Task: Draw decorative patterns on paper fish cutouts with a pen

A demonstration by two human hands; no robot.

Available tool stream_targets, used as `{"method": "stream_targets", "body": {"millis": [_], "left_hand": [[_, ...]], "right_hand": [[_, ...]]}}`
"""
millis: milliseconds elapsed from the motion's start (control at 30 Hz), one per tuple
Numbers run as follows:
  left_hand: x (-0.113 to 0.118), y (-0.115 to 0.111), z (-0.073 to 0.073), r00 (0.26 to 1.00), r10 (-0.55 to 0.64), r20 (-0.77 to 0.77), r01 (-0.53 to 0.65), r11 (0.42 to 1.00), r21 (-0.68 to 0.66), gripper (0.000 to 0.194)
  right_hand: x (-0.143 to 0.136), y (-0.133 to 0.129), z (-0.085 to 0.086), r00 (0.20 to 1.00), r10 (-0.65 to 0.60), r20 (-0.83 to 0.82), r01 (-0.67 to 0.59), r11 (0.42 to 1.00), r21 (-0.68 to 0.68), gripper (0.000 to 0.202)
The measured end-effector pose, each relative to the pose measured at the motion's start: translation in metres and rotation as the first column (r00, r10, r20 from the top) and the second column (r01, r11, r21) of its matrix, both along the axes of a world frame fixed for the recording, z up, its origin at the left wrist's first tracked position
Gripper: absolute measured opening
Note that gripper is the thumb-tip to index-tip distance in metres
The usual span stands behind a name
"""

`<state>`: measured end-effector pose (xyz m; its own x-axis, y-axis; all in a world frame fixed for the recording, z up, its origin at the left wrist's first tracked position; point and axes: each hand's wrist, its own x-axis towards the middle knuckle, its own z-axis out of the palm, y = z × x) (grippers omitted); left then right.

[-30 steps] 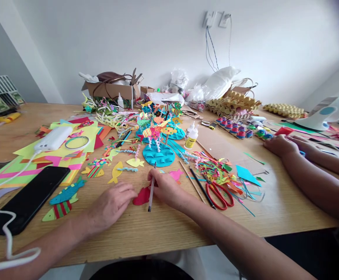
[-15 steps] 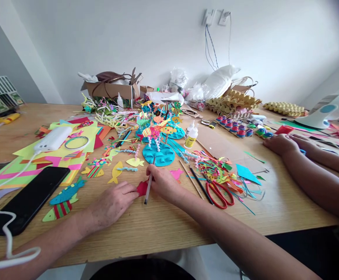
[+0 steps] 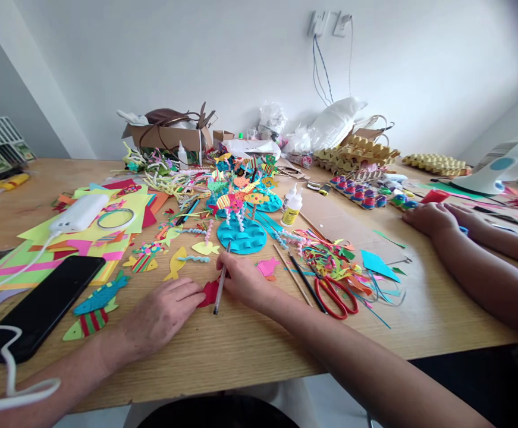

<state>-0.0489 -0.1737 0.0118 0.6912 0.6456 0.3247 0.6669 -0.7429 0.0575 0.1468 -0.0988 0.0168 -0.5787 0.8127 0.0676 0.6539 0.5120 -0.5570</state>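
A red paper piece (image 3: 209,293) lies on the table between my hands. The fingertips of my left hand (image 3: 165,310) rest on its left edge, the fingers together and pressing it down. My right hand (image 3: 243,279) is closed round a clear pen (image 3: 220,286), its dark end pointing down toward me, and touches the paper's right side. Just beyond stands a craft of paper fish on curled stems with a blue base (image 3: 242,238). Yellow paper fish (image 3: 177,264) lie beyond my left hand, and a pink fish (image 3: 268,267) lies beside my right.
Red-handled scissors (image 3: 336,297), a black pencil (image 3: 307,284) and paper scraps lie right. Glue bottles (image 3: 291,209) stand behind. At left are a black phone (image 3: 40,306), a white power bank (image 3: 80,214) and coloured sheets. Another person's hands (image 3: 430,220) rest at far right.
Both my hands, the pen and the red paper have shifted slightly left. More of the red paper now shows between my hands.
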Motion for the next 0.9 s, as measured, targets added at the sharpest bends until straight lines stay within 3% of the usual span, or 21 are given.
{"method": "stream_targets", "body": {"millis": [200, 367, 500, 667, 767, 900], "left_hand": [[-0.009, -0.002, -0.014, 0.999, 0.019, -0.048, -0.021, 0.999, -0.035, 0.035], [-0.013, -0.002, -0.017, 0.991, 0.054, -0.119, -0.056, 0.998, -0.021, 0.033], [-0.013, -0.004, -0.016, 0.99, 0.064, -0.123, -0.059, 0.997, 0.042, 0.032], [-0.015, -0.006, -0.016, 0.992, 0.061, -0.11, -0.05, 0.994, 0.097, 0.031], [-0.014, -0.006, -0.015, 0.993, 0.064, -0.097, -0.055, 0.994, 0.096, 0.031], [-0.013, -0.005, -0.014, 0.996, 0.057, -0.073, -0.051, 0.995, 0.083, 0.031]], "right_hand": [[-0.007, 0.0, -0.006, 0.999, -0.003, -0.04, 0.005, 0.999, 0.048, 0.024], [-0.005, 0.004, 0.002, 0.997, -0.054, -0.055, 0.055, 0.998, 0.034, 0.018], [0.006, 0.0, 0.015, 0.93, -0.112, -0.351, 0.14, 0.989, 0.054, 0.004], [0.015, -0.021, 0.027, 0.722, -0.188, -0.666, 0.082, 0.979, -0.187, 0.022], [0.013, -0.027, 0.027, 0.692, -0.209, -0.691, -0.058, 0.938, -0.341, 0.031], [0.007, -0.024, 0.019, 0.702, -0.177, -0.69, -0.167, 0.901, -0.4, 0.035]]}}
